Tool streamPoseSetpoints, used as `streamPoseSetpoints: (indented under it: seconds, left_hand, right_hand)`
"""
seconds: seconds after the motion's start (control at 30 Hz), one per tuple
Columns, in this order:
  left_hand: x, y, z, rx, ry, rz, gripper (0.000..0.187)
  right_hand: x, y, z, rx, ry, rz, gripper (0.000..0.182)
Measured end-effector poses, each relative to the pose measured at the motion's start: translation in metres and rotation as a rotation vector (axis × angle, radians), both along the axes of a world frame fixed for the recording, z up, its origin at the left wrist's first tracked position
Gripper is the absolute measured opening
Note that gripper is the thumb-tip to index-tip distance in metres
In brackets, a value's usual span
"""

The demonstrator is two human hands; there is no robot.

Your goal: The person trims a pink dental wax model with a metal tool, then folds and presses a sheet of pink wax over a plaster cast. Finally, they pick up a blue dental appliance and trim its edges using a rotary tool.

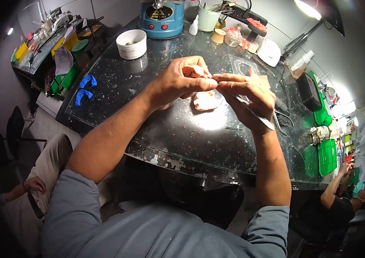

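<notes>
My left hand (176,84) is closed round a pinkish dental model (194,71), most of it hidden by the fingers. Close against its thumb, the fingers of my right hand (251,92) are pinched together. A slim metal tool runs through that right hand, and its flat silvery end (263,122) sticks out below the palm. The tool's working tip is hidden between the two hands. Just beneath them, a second pink-and-white dental model (205,101) lies on the dark bench (169,133), under bright lamplight.
Blue U-shaped pieces (83,90) lie at left. A white tub (131,44) stands before a blue JINTAI machine (162,19). Behind are a tool basket (208,19) and a lamp (309,8). Green trays (327,158) sit at right. One person (341,202) sits right, another (32,185) left.
</notes>
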State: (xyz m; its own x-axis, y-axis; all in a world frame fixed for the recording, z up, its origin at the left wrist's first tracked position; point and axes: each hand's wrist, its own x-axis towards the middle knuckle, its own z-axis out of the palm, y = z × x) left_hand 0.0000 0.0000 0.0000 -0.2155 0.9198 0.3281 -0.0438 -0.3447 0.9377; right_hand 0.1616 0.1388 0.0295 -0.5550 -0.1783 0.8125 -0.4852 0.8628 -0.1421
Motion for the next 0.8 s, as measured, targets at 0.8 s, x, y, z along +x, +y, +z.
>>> streamPoseSetpoints:
  seconds: [0.8]
  left_hand:
    - [0.004, 0.003, 0.001, -0.093, -0.279, -0.088, 0.027]
  right_hand:
    - [-0.002, -0.003, -0.003, 0.084, 0.105, -0.074, 0.011]
